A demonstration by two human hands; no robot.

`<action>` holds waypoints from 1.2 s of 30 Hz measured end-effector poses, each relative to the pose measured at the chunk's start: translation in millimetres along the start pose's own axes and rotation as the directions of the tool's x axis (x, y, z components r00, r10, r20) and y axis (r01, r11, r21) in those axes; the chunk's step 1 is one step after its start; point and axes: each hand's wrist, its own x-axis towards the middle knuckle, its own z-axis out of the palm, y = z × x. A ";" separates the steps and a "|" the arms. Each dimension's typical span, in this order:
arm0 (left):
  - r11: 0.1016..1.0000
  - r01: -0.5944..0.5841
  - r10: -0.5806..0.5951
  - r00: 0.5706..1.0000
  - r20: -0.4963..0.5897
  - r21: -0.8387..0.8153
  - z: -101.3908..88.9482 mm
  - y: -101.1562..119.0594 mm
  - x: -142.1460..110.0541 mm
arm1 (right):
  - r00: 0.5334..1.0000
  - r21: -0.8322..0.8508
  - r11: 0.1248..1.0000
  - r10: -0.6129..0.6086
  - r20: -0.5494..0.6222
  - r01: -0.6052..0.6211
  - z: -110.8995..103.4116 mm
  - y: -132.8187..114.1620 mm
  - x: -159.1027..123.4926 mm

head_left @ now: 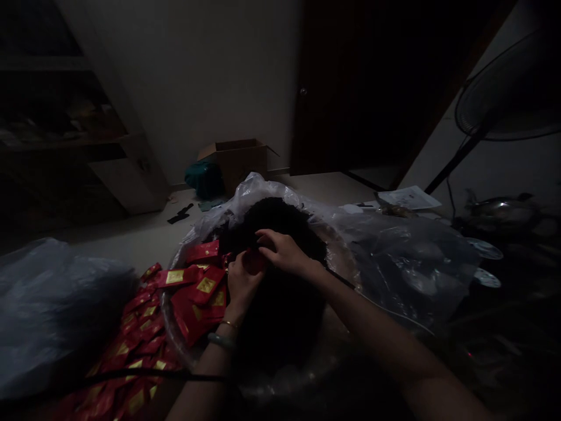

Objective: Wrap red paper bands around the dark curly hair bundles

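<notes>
My left hand (241, 282) is closed round a small red packet (253, 261), held upright over a large heap of dark loose material (280, 316). Just above the packet's top, my right hand (284, 252) has its thumb and fingers curled toward each other; whatever is between them is lost in the dark. The heap lies in a wide round basin (169, 318) lined with clear plastic (258, 186). Beside my left hand, several red packets with gold labels (205, 285) rest on the basin's left side.
More red packets (135, 345) are piled left of the basin, next to a plastic bag (56, 310). Clear plastic sheeting (407, 257) spreads to the right. Behind stand an open cardboard box (243, 161), a door (350, 88) and a fan (508, 93). The room is dim.
</notes>
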 end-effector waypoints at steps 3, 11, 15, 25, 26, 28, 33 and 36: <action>1.000 0.017 -0.017 1.000 -0.006 -0.011 0.4 -0.9 -0.2 | 1.000 -0.174 0.985 -0.008 0.003 0.009 2.3 -3.4 -9.1; 0.991 -0.104 0.102 0.994 0.025 0.081 3.4 1.4 -6.1 | 0.949 -0.430 0.903 0.119 0.291 0.018 16.4 -4.7 -6.3; 0.988 -0.126 0.124 0.992 0.028 0.094 3.0 4.9 -5.8 | 0.972 -0.318 0.945 0.138 0.189 -0.072 16.5 4.8 3.6; 0.997 0.053 -0.052 0.999 -0.014 0.054 -2.3 6.4 0.1 | 0.949 -0.098 0.952 0.300 0.097 -0.291 -15.5 40.6 -11.5; 0.997 0.065 -0.063 0.997 -0.032 0.038 -2.6 6.8 0.6 | 0.921 -0.210 0.924 0.356 0.160 -0.320 -15.1 42.8 -20.4; 0.997 0.078 -0.078 0.995 -0.058 0.000 -3.3 8.2 0.6 | 0.835 -0.378 0.845 0.488 0.255 -0.378 -9.3 44.4 -37.4; 1.000 0.021 -0.020 0.999 -0.044 0.023 -4.4 7.4 -1.3 | 0.790 -0.480 0.776 0.564 0.239 -0.409 20.9 38.1 -49.3; 0.996 -0.021 0.025 0.999 -0.043 0.083 -4.4 2.7 -0.8 | 0.853 -0.466 0.807 0.489 0.183 -0.362 39.6 34.2 -39.2</action>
